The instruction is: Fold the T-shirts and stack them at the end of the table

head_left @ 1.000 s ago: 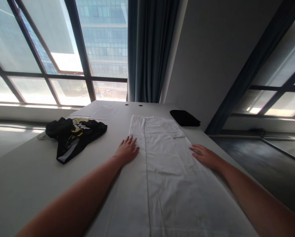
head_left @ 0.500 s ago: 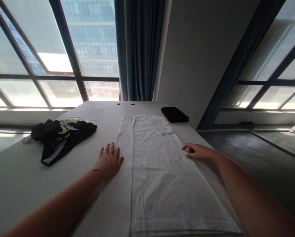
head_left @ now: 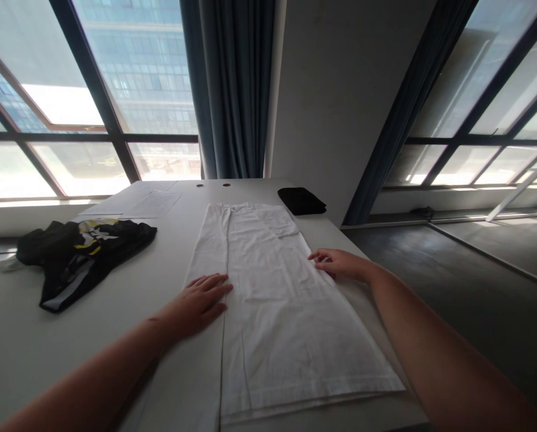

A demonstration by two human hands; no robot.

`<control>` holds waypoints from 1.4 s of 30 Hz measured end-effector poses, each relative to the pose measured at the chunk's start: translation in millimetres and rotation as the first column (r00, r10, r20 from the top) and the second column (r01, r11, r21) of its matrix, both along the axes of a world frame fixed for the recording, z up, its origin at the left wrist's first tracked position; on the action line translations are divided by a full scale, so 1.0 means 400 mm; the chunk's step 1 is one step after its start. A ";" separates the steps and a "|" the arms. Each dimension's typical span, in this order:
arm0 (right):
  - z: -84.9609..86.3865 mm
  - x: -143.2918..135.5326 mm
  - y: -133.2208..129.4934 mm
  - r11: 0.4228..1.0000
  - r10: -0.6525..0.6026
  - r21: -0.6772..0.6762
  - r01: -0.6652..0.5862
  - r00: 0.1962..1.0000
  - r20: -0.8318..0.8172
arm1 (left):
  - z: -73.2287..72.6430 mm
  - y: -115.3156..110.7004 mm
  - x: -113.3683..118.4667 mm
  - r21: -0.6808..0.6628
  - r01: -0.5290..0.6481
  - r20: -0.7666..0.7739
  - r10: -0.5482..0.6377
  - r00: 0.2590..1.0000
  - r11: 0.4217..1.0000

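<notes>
A white garment [head_left: 272, 312] lies spread lengthwise on the white table, a long crease or seam line running down its left part. My left hand [head_left: 203, 300] rests palm down on its left side, fingers stretched toward that line. At the garment's right edge is my right hand [head_left: 333, 263], fingers loosely bent and their tips touching or just beside the cloth. No cloth is visibly lifted by either hand. Some of the garment's left border is covered by my left hand and forearm.
A crumpled black garment [head_left: 97, 252] with a yellow and white print lies on the left. Beyond the white garment sits a folded black item [head_left: 302, 201]. Papers [head_left: 137, 201] lie on the table [head_left: 173, 240] toward the window; a dark curtain [head_left: 236, 90] hangs behind.
The view has turned slightly right, shifting everything leftward. My left hand has moved right across the white garment toward the crease line. My right hand stays along the right edge.
</notes>
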State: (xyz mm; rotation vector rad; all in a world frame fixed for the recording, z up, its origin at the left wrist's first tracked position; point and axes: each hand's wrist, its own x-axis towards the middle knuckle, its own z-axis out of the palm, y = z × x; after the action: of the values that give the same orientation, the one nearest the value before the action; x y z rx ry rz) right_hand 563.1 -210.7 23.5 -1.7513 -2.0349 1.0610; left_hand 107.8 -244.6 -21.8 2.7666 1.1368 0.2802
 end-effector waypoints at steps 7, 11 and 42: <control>-0.007 0.011 0.000 0.971 -0.081 -0.227 0.076 0.997 -0.013 | 0.010 0.003 -0.007 -0.056 0.006 0.030 -0.004 1.000 0.998; -0.009 0.011 -0.004 0.962 0.009 -0.272 -0.037 0.995 -0.104 | 0.011 0.006 -0.011 -0.076 0.001 0.036 0.001 0.999 0.997; -0.017 -0.054 -0.001 0.974 0.166 -0.126 -0.191 0.969 -0.184 | 0.083 -0.039 0.053 -0.044 0.134 0.067 -0.131 0.989 0.990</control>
State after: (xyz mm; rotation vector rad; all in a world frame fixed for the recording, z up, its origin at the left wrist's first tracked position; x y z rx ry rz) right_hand 541.4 -211.3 16.5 -1.4992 -2.0838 1.3932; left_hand 128.8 -260.3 11.3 2.7543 0.9271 0.3186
